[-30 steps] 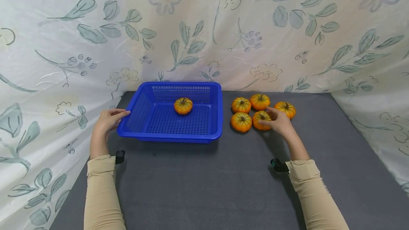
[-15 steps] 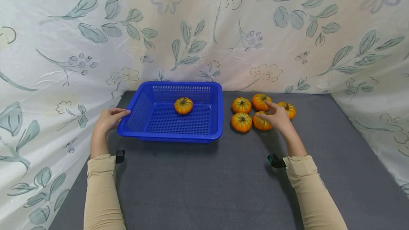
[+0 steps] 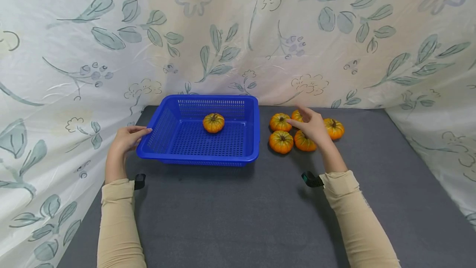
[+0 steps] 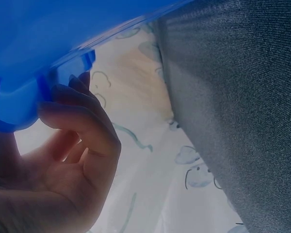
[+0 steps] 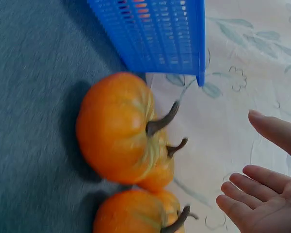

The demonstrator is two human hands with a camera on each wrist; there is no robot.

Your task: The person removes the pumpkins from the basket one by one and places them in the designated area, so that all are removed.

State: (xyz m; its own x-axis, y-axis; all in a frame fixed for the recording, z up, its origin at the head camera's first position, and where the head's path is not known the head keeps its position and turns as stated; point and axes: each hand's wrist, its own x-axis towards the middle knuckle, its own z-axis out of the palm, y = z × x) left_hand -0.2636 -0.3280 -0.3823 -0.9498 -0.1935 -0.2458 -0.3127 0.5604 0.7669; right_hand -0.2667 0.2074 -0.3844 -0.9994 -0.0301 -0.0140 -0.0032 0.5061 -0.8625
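Note:
A blue plastic basket stands on the table's left half, with one small orange pumpkin inside. My left hand holds the basket's left rim, thumb on top; in the left wrist view the fingers curl under the edge. Right of the basket sit several more pumpkins, among them a front left pumpkin and a rightmost pumpkin. Over this group hovers my right hand, thumb and fingers spread and holding nothing. It partly hides the back right pumpkin and the front right pumpkin.
A dark grey cloth covers the table. Behind and along both sides hangs a pale curtain with leaves and flowers. Black bands sit at both wrists, including the right wrist band.
My right hand has moved left and away from me, from the front right pumpkin toward the back pumpkins. The back right pumpkin shifted slightly earlier. My left hand stays on the basket rim.

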